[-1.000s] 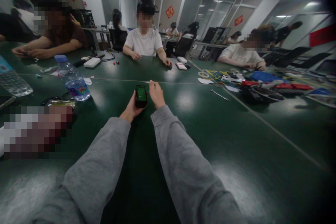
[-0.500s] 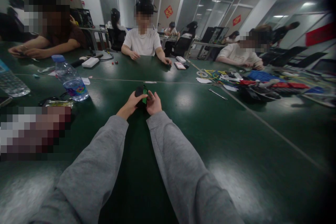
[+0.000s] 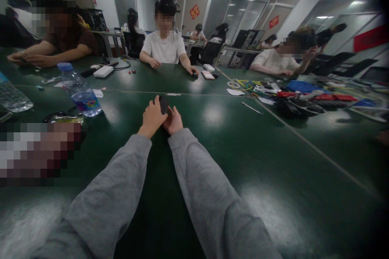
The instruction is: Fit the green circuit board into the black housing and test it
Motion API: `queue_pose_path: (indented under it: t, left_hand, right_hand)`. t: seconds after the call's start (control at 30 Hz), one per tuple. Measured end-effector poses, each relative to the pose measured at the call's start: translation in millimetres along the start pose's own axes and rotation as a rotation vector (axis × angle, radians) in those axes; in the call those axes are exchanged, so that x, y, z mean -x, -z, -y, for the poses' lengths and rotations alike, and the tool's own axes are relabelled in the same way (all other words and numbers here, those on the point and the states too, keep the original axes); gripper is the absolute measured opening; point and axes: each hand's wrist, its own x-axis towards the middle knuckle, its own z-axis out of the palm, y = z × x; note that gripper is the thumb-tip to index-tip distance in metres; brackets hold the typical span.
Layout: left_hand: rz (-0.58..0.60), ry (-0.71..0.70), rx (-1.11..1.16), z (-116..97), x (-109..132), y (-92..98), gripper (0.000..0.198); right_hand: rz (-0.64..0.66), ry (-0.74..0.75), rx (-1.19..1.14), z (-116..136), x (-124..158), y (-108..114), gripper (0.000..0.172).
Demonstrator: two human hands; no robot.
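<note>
Over the green table (image 3: 231, 162), both hands meet around a small black case (image 3: 164, 104) that is partly covered by fingers. My left hand (image 3: 152, 117) is wrapped over its near left side, fingers curled and thumb reaching right. Beneath and to the right, my right hand (image 3: 174, 121) cups the case, its thumb raised beside it and its other fingers partly hidden. Only the dark upper surface of the case shows; its green circuit board is out of sight.
Left of my hands stand a blue-capped bottle (image 3: 79, 91) and another water bottle (image 3: 13, 95). A wrench (image 3: 251, 108) lies to the right, before a heap of cables (image 3: 252, 85) and bags. Across the table sits a person in white (image 3: 164, 46), one hand on a small dark object.
The case has turned, so its green board no longer faces me. My left hand has rolled over it, and my right fingers have moved underneath. The person at right has raised a hand.
</note>
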Motion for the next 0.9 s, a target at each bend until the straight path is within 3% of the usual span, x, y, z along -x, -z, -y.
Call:
queue_pose_path:
  t: [0.13, 0.27, 0.37, 0.47, 0.57, 0.77, 0.9]
  left_hand:
    - [0.163, -0.085, -0.299, 5.0, 6.4, -5.2, 0.074]
    - [0.252, -0.051, -0.251, 5.6, 8.0, -6.5, 0.077]
    - [0.252, -0.017, -0.055, 1.9, 8.6, -7.2, 0.067]
    - [0.279, -0.024, -0.010, -2.7, 8.6, -8.8, 0.057]
    - [0.300, -0.049, -0.134, -9.1, 7.2, -8.4, 0.054]
    - [0.328, -0.202, -0.764, -25.9, -3.1, -0.1, 0.059]
    - [0.277, -0.317, -0.642, -29.6, -19.6, 4.7, 0.056]
  right_hand:
    - [-0.010, -0.011, -0.045, -1.8, 2.6, -1.6, 0.030]
    - [-0.014, -0.013, -0.059, -0.7, 4.1, -2.2, 0.034]
    - [-0.019, -0.023, -0.067, 1.2, 5.9, -3.0, 0.037]
    - [-0.021, -0.024, -0.086, 3.0, 7.4, -3.5, 0.037]
    - [-0.011, -0.007, -0.136, 3.7, 7.3, -3.2, 0.036]
    - [0.057, -0.023, -0.172, 3.8, 4.4, 0.9, 0.037]
    - [0.049, -0.037, -0.190, 5.8, 3.3, 1.9, 0.033]
